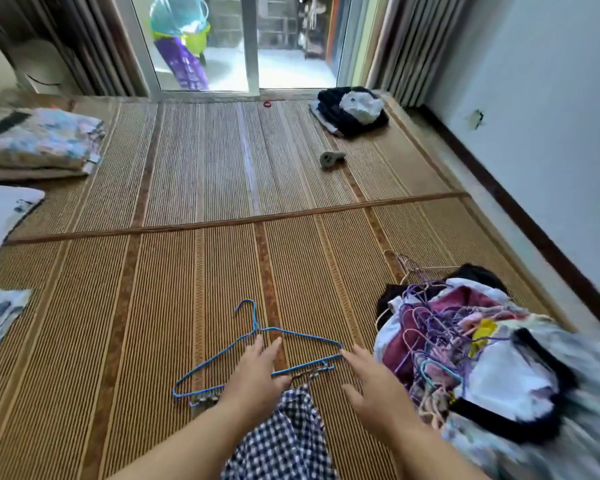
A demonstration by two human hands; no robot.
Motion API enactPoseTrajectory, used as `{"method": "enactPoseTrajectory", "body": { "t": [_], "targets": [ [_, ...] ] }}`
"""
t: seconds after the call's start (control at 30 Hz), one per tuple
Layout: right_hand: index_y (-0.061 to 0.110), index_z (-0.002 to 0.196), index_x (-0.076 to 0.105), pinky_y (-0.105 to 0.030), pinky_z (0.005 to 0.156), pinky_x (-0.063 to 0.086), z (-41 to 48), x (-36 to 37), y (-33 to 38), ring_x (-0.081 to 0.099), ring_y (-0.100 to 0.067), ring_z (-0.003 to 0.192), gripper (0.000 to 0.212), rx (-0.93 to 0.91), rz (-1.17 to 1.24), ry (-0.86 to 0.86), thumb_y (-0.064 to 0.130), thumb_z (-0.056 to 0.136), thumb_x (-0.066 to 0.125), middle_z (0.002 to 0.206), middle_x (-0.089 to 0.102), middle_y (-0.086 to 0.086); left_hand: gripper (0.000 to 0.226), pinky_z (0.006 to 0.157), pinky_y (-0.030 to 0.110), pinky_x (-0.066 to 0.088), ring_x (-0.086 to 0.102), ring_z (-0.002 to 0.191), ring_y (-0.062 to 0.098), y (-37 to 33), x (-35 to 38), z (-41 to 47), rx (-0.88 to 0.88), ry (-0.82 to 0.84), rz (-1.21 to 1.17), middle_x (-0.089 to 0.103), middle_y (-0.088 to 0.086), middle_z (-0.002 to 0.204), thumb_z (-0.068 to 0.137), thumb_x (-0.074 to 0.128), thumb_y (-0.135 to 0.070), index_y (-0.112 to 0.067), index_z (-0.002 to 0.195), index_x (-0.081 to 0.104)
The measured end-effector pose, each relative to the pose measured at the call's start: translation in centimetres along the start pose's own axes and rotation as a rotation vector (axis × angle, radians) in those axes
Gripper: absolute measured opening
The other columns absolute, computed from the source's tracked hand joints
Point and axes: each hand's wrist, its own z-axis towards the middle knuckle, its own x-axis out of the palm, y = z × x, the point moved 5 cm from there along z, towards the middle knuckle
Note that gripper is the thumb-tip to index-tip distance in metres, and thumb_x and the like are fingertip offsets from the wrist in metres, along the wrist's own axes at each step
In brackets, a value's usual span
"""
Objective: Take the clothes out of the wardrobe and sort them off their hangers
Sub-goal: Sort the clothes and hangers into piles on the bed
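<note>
A blue wire hanger [257, 351] with metal clips lies flat on the woven mat [153, 306]. A blue-and-white checked garment [284, 441] lies below it, near one clip. My left hand [257, 372] rests over the hanger's lower bar, fingers spread. My right hand [374, 386] hovers open by the hanger's right end. A heap of clothes on several purple and pink hangers [465, 351] sits to the right.
A dark folded pile with a white item [350, 110] lies far right near the glass door [250, 46]. A small grey object [331, 159] lies on the mat. Folded patterned bedding [42, 143] and pillows [4, 209] are on the left. A wall [551, 133] runs along the right.
</note>
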Motion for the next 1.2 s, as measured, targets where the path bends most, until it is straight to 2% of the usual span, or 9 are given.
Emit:
{"method": "enactPoseTrajectory", "body": {
  "t": [0.27, 0.37, 0.43, 0.53, 0.73, 0.9, 1.0, 1.1, 1.2],
  "targets": [
    [0.024, 0.134, 0.051, -0.025, 0.107, 0.025, -10.7, -12.9, -9.5, 0.030, -0.016, 0.138, 0.044, 0.192, -0.091, -0.109, 0.028, 0.090, 0.056, 0.148, 0.038, -0.002, 0.060, 0.108, 0.032, 0.034, 0.040, 0.132, 0.012, -13.5, 6.3, -7.9, 0.204, 0.108, 0.047, 0.037, -0.006, 0.149, 0.090, 0.060, -0.032, -0.029, 0.144, 0.034],
    [0.023, 0.136, 0.049, -0.030, 0.109, 0.027, -13.6, -15.1, -15.8, 0.029, -0.017, 0.138, 0.046, 0.298, -0.086, -0.082, 0.030, 0.091, 0.056, 0.149, 0.036, -0.003, 0.058, 0.067, 0.005, 0.048, 0.055, 0.077, -0.005, -16.8, 11.0, -8.5, 0.211, 0.195, 0.023, 0.044, -0.006, 0.144, 0.089, 0.060, -0.029, -0.030, 0.142, 0.035],
    [0.024, 0.138, 0.047, -0.029, 0.109, 0.027, -14.9, -16.3, -20.1, 0.030, -0.017, 0.138, 0.048, 0.339, -0.083, -0.065, 0.030, 0.091, 0.056, 0.149, 0.036, -0.002, 0.057, 0.048, 0.008, 0.046, 0.046, 0.053, -0.003, -18.8, 14.1, -8.2, 0.173, 0.229, 0.007, 0.050, -0.003, 0.137, 0.090, 0.059, -0.028, -0.030, 0.142, 0.036],
    [0.023, 0.140, 0.043, -0.026, 0.107, 0.028, -15.0, -17.9, -25.5, 0.035, -0.016, 0.135, 0.052, 0.332, -0.094, 0.003, 0.029, 0.090, 0.057, 0.147, 0.038, -0.002, 0.059, 0.077, 0.027, 0.053, 0.064, 0.091, 0.013, -21.1, 18.2, -7.8, 0.103, 0.253, 0.050, 0.050, 0.002, 0.138, 0.091, 0.057, -0.030, -0.028, 0.145, 0.033],
    [0.033, 0.133, 0.052, -0.028, 0.099, 0.039, -9.8, -20.3, -32.9, 0.042, -0.015, 0.131, 0.048, 0.213, -0.201, 0.107, 0.012, 0.090, 0.049, 0.149, 0.037, 0.008, 0.075, 0.109, 0.035, 0.035, 0.040, 0.133, 0.023, -22.5, 25.1, -5.8, -0.066, 0.202, 0.076, 0.034, 0.003, 0.151, 0.087, 0.062, -0.030, -0.026, 0.150, 0.020],
    [0.040, 0.124, 0.058, -0.028, 0.093, 0.043, -2.1, -21.2, -35.5, 0.048, -0.015, 0.125, 0.051, 0.105, -0.290, 0.057, 0.007, 0.086, 0.049, 0.143, 0.044, 0.014, 0.068, 0.088, 0.030, 0.050, 0.058, 0.105, 0.014, -22.0, 27.6, -2.2, -0.182, 0.049, 0.000, 0.051, -0.002, 0.137, 0.087, 0.060, -0.033, -0.034, 0.146, 0.025],
    [0.036, 0.146, 0.025, -0.041, 0.106, 0.035, 2.4, -19.8, -37.2, 0.030, -0.023, 0.138, 0.068, 0.100, -0.359, 0.122, 0.025, 0.087, 0.058, 0.155, 0.026, 0.003, 0.057, 0.059, 0.012, 0.039, 0.052, 0.075, -0.003, -21.3, 29.1, -0.1, -0.216, -0.027, -0.094, 0.058, -0.009, 0.126, 0.091, 0.055, -0.036, -0.034, 0.144, 0.033],
    [0.031, 0.150, 0.001, -0.057, 0.112, 0.019, 4.3, -17.1, -39.3, 0.006, -0.034, 0.143, 0.086, 0.169, -0.586, 0.330, 0.034, 0.087, 0.059, 0.158, 0.007, -0.001, 0.041, 0.066, 0.018, 0.046, 0.060, 0.086, 0.005, -20.9, 29.5, 1.5, -0.219, -0.086, -0.085, 0.064, -0.012, 0.114, 0.092, 0.052, -0.035, -0.034, 0.133, 0.050],
    [0.037, 0.148, 0.009, -0.059, 0.110, 0.019, 4.3, -16.6, -40.1, 0.022, -0.031, 0.137, 0.087, 0.212, -0.625, 0.233, 0.038, 0.081, 0.064, 0.150, 0.024, -0.005, 0.041, 0.081, 0.031, 0.052, 0.063, 0.096, 0.018, -20.7, 30.0, 1.7, -0.266, -0.088, -0.020, 0.063, -0.002, 0.118, 0.088, 0.057, -0.036, -0.034, 0.129, 0.055]
  ]
}}
